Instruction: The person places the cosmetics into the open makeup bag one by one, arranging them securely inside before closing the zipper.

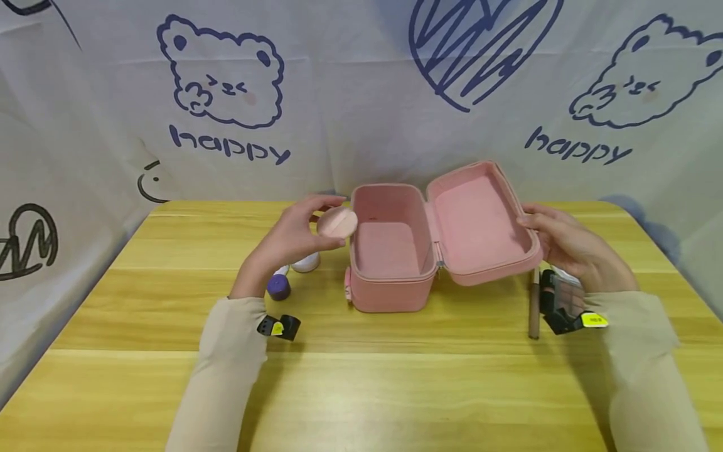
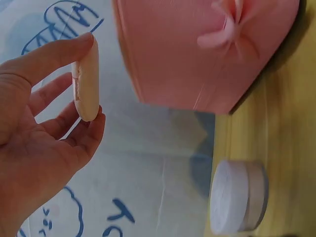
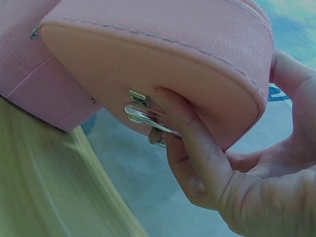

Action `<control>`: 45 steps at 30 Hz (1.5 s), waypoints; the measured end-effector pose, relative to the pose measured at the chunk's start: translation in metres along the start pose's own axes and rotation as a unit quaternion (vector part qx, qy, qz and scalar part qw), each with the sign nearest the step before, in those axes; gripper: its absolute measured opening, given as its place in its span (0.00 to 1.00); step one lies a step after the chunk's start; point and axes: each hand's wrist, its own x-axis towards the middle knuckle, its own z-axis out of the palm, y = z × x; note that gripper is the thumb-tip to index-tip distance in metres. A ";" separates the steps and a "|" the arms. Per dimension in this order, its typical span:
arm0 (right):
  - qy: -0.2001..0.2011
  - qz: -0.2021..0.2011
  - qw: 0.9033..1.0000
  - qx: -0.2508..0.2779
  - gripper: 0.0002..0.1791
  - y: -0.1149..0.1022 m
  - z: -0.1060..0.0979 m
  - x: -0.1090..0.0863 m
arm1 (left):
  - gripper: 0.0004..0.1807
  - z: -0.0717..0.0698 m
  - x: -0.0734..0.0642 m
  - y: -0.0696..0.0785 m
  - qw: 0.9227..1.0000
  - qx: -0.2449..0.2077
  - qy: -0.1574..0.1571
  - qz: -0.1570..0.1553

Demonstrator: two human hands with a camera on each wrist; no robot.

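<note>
A pink cosmetic case (image 1: 392,296) stands on the table, its lid (image 1: 477,216) swung out to the right. My left hand (image 1: 290,232) pinches a round, pale powder puff (image 1: 339,224) between thumb and fingers, just left of the case's rim. Seen edge-on in the left wrist view, the puff (image 2: 89,86) is held near the case's bow-trimmed side (image 2: 173,64). With thumb and fingers my right hand (image 1: 573,248) grips the outer edge of the lid. In the right wrist view, its fingers lie by a metal handle (image 3: 148,118) on the lid's outside.
A white round jar (image 2: 232,197) sits left of the case, with a purple-capped item (image 1: 278,287) close by. Under my right wrist lie a brown stick (image 1: 533,307) and a dark palette (image 1: 567,295). A printed cloth (image 1: 350,81) hangs behind the table.
</note>
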 end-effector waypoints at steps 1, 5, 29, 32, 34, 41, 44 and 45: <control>0.000 0.000 1.000 0.000 0.19 0.000 0.000 0.000 | 0.36 0.002 0.001 0.001 1.000 0.001 -0.004 0.004; 0.002 -0.003 1.000 -0.007 0.19 -0.002 0.001 0.001 | 0.35 0.010 0.002 0.005 1.000 0.006 -0.013 0.017; 0.005 0.000 1.000 -0.027 0.23 -0.001 0.003 0.001 | 0.33 0.037 0.023 0.028 0.997 0.018 -0.051 0.060; 0.007 0.003 1.000 -0.029 0.24 -0.002 0.003 0.001 | 0.34 0.039 0.026 0.031 0.996 0.030 -0.056 0.065; 0.008 0.004 0.999 -0.031 0.25 -0.002 0.004 0.001 | 0.34 0.041 0.027 0.033 0.996 0.033 -0.060 0.066; 0.008 0.002 0.999 -0.032 0.24 -0.003 0.004 0.000 | 0.33 0.049 0.034 0.039 0.993 0.052 -0.077 0.077; 0.008 0.002 1.000 -0.027 0.24 -0.003 0.003 -0.001 | 0.33 0.053 0.038 0.040 0.992 0.057 -0.085 0.079; 0.008 0.002 1.000 -0.026 0.24 -0.003 0.003 -0.001 | 0.33 0.054 0.039 0.039 0.991 0.058 -0.088 0.079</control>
